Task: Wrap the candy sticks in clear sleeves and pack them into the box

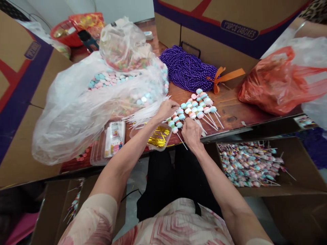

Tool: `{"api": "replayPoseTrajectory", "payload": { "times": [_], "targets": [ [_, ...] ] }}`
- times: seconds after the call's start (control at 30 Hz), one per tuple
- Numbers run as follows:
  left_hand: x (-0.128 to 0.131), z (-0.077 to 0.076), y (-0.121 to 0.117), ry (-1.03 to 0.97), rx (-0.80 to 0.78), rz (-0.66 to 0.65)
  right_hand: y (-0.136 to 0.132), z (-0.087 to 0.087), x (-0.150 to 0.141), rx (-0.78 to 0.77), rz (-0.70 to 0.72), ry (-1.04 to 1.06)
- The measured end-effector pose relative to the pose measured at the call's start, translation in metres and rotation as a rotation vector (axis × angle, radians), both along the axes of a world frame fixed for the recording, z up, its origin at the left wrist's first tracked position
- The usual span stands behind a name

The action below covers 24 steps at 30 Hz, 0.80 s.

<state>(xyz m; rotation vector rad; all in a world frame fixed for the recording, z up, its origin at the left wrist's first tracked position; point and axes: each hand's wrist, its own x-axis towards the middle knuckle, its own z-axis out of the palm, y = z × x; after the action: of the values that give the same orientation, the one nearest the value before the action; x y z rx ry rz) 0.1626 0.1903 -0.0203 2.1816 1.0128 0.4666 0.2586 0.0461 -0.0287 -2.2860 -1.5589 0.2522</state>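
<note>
Pastel candy skewers (pixel 200 108), soft-looking pieces threaded on white sticks, lie side by side on the table in front of me. My left hand (pixel 167 109) is curled at the far end of the nearer skewers, its fingertips against the candies; what they pinch is hidden. Closer to me, my right hand (pixel 191 132) has its fingers bent round the lower end of a candy skewer, mostly covered by the hand. Under my left wrist spreads a bundle of white sticks (pixel 145 114). Gold twist ties (pixel 159 136) fill a small clear tub beside my left forearm.
A large clear bag of loose candies (pixel 107 80) covers the left side. Purple bead strands (pixel 189 68) lie behind the skewers. A red plastic bag (pixel 270 81) stands at right, near another person's arm (pixel 313 29). Below the table edge, a cardboard box holds wrapped candy skewers (pixel 251 165).
</note>
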Motion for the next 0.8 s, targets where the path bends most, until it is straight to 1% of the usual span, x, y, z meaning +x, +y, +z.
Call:
{"api": "replayPoseTrajectory", "payload": {
  "times": [0.07, 0.13, 0.2, 0.27, 0.3, 0.37, 0.43, 0.5, 0.6, 0.7, 0.8],
  "targets": [
    [0.0, 0.003, -0.003, 0.076, 0.083, -0.021, -0.005, 0.005, 0.001, -0.033, 0.009, -0.022],
    [0.0, 0.005, -0.005, 0.125, 0.198, 0.009, -0.013, 0.009, 0.005, -0.03, 0.039, -0.063],
    [0.001, 0.007, -0.004, 0.134, 0.255, 0.054, -0.023, 0.01, 0.012, 0.012, 0.073, -0.099],
    [0.003, 0.008, 0.0, 0.115, 0.219, 0.069, -0.033, 0.007, 0.023, 0.096, 0.066, -0.114],
    [0.005, 0.01, 0.002, 0.099, 0.188, 0.066, -0.036, 0.005, 0.03, 0.153, 0.04, -0.12],
    [0.012, 0.013, 0.006, 0.05, 0.151, 0.071, -0.041, 0.0, 0.044, 0.266, -0.042, -0.153],
    [0.022, 0.015, 0.008, 0.024, 0.155, 0.066, -0.042, -0.005, 0.056, 0.32, -0.114, -0.214],
    [0.034, 0.015, 0.008, 0.042, 0.165, 0.021, -0.041, -0.01, 0.063, 0.303, -0.138, -0.279],
    [0.048, 0.009, 0.007, 0.071, 0.155, -0.026, -0.038, -0.018, 0.065, 0.252, -0.103, -0.334],
    [0.053, 0.0, 0.008, 0.03, 0.108, 0.008, -0.035, -0.021, 0.061, 0.253, -0.077, -0.337],
    [0.052, -0.007, 0.01, -0.024, 0.058, 0.024, -0.032, -0.021, 0.059, 0.272, -0.116, -0.323]
  ]
}}
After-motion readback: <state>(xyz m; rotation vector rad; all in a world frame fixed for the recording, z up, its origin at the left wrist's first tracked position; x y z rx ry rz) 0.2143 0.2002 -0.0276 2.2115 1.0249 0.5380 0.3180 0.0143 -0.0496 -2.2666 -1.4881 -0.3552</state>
